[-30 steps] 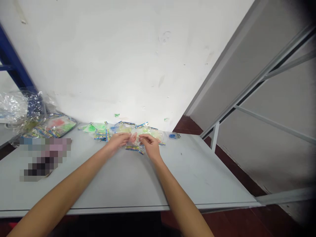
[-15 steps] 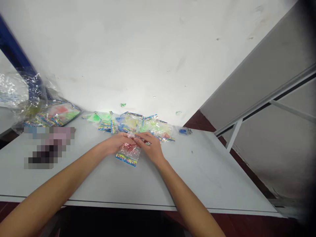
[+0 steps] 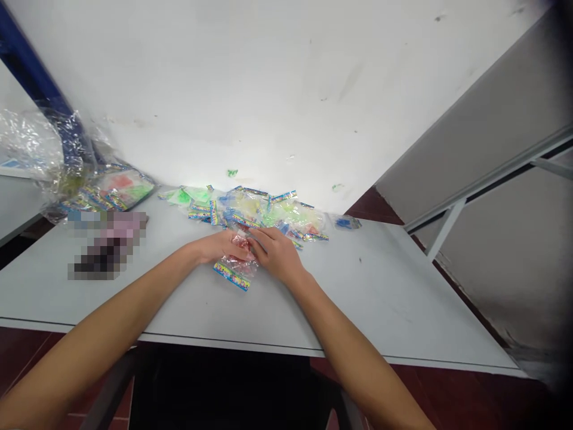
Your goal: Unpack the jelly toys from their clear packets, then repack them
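Note:
Both my hands meet over a small clear packet with red contents point(image 3: 235, 270) and a colourful header strip, lying on the grey table point(image 3: 385, 298). My left hand point(image 3: 219, 246) pinches the packet's top edge from the left. From the right, my right hand point(image 3: 275, 254) grips the same edge with bent fingers. Just behind them lies a pile of similar packets point(image 3: 264, 212) with green, yellow and blue contents, against the white wall.
A big crinkled clear bag with more packets point(image 3: 105, 191) sits at the table's back left. A blurred-out object point(image 3: 105, 245) lies left of my arms. A single blue packet point(image 3: 347, 223) lies right of the pile. A grey metal frame point(image 3: 447, 230) stands at right.
My hands drew a red-filled packet out of the pile toward me and now hold it closer together. The view has tilted down a little.

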`<state>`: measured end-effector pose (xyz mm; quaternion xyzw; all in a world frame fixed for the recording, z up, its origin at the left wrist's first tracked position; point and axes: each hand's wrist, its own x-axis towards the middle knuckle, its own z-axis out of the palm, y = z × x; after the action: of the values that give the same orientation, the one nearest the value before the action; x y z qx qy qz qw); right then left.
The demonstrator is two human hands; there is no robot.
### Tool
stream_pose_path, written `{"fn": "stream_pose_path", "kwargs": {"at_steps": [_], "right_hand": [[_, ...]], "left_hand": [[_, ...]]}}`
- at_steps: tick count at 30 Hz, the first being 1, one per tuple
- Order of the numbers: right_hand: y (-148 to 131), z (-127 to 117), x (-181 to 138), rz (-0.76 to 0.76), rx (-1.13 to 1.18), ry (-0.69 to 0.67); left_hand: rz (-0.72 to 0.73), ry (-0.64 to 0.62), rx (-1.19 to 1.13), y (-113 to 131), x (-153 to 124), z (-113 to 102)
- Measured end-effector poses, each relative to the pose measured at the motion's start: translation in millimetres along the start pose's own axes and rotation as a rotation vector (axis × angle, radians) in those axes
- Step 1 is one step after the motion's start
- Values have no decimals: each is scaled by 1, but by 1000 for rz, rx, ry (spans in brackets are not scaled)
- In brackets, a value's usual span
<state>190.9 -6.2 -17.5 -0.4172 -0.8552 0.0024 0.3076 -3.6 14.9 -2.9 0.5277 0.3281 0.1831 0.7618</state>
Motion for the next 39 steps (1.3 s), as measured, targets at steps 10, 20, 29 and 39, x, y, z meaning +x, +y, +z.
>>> {"fn": "stream_pose_path", "kwargs": {"at_steps": [10, 20, 29, 39], "right_hand": [[1, 3, -2, -52, -105, -24], [8, -16, -1, 127, -15, 129], [10, -9, -3, 67, 95, 27], [5, -9, 0, 63, 94, -85]], "left_hand": [[41, -40, -47, -2, 2, 0], [52, 143, -118, -4, 3, 6], [71, 109, -136, -6, 5, 5], [53, 40, -60, -3, 2, 6]]}}
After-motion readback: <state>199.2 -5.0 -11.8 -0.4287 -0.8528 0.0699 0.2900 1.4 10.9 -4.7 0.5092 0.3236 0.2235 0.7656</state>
